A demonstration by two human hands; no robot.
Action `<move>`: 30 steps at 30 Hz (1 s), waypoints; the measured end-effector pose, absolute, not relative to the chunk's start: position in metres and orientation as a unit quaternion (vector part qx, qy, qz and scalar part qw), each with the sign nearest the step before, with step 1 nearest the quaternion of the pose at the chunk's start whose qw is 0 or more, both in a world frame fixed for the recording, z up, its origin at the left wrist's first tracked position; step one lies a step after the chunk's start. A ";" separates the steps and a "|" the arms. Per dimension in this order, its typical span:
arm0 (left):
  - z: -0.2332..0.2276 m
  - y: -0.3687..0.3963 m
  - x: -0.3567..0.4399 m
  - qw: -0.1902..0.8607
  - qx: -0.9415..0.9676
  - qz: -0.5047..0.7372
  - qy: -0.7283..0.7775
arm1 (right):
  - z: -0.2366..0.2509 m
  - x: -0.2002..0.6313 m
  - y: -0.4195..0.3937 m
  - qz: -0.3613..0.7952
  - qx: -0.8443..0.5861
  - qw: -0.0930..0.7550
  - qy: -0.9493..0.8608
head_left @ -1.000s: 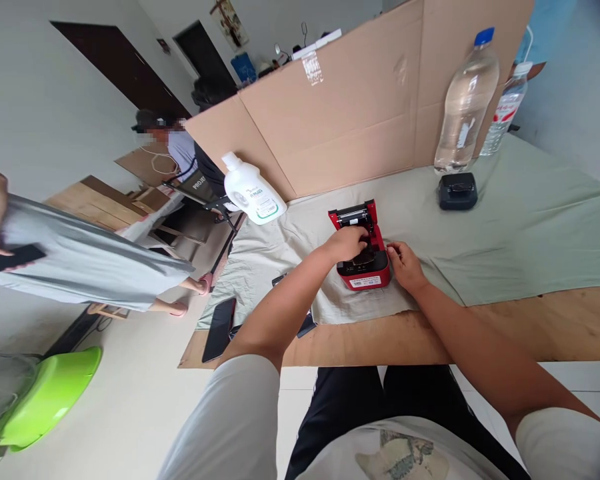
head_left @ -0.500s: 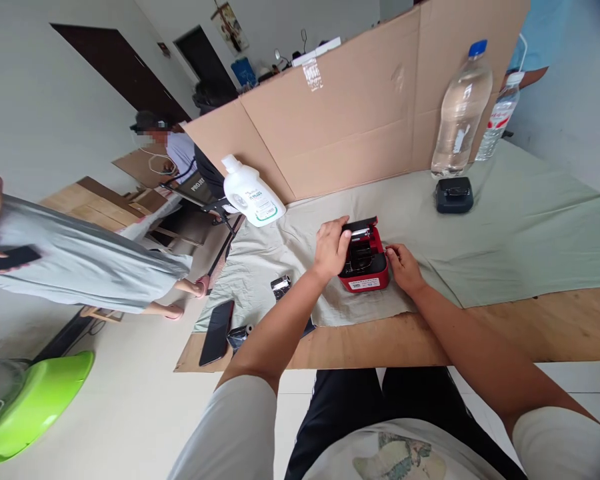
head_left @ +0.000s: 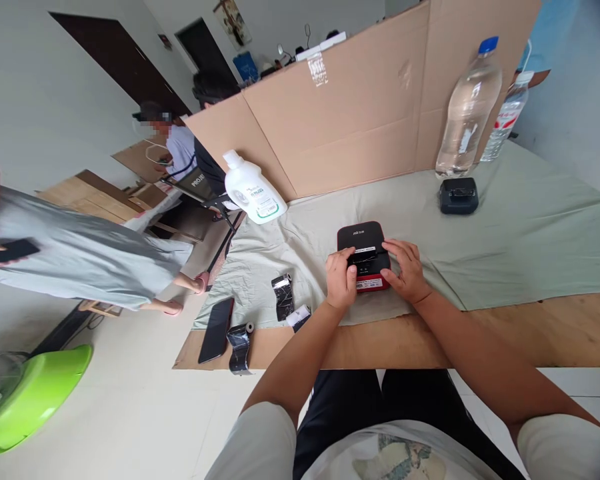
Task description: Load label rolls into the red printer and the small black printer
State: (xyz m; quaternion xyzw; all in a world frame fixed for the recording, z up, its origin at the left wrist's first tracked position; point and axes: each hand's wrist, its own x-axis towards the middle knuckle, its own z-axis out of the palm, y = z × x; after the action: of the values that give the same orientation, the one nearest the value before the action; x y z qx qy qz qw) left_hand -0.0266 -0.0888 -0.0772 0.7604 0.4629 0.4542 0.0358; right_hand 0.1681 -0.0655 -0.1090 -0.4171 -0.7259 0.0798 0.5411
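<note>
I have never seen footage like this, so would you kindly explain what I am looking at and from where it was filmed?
The picture comes from a camera worn on a person's head, looking down at their own two bare hands; there is no machine arm. The left hand and right hand both press on a small red and black label printer with its lid shut. It sits on a green cloth over a wooden board. Nearby lie a white detergent bottle, a large water bottle, a black device, a phone and wrapped rolls. Other people are at the left.
</note>
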 end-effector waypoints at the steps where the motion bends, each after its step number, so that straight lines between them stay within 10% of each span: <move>1: -0.079 -0.088 -0.026 0.032 0.756 0.459 0.466 | -0.108 0.168 -0.066 0.075 -0.411 0.538 -0.732; 18: -0.089 -0.083 -0.029 0.059 0.660 0.534 0.525 | -0.123 0.168 -0.059 0.133 -0.413 0.559 -0.706; 25: -0.081 -0.086 -0.041 0.444 0.519 0.418 0.598 | -0.139 0.169 -0.043 0.219 -0.535 0.477 -0.662; 30: -0.079 -0.099 -0.035 0.538 0.501 0.445 0.511 | -0.137 0.171 -0.049 0.207 -0.521 0.471 -0.681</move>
State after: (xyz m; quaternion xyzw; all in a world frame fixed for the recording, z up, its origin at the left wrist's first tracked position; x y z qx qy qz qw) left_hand -0.0349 -0.0994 -0.0794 0.5014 0.5112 0.4454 0.5376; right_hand 0.1715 -0.0492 -0.1367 -0.5207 -0.6815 0.2068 0.4709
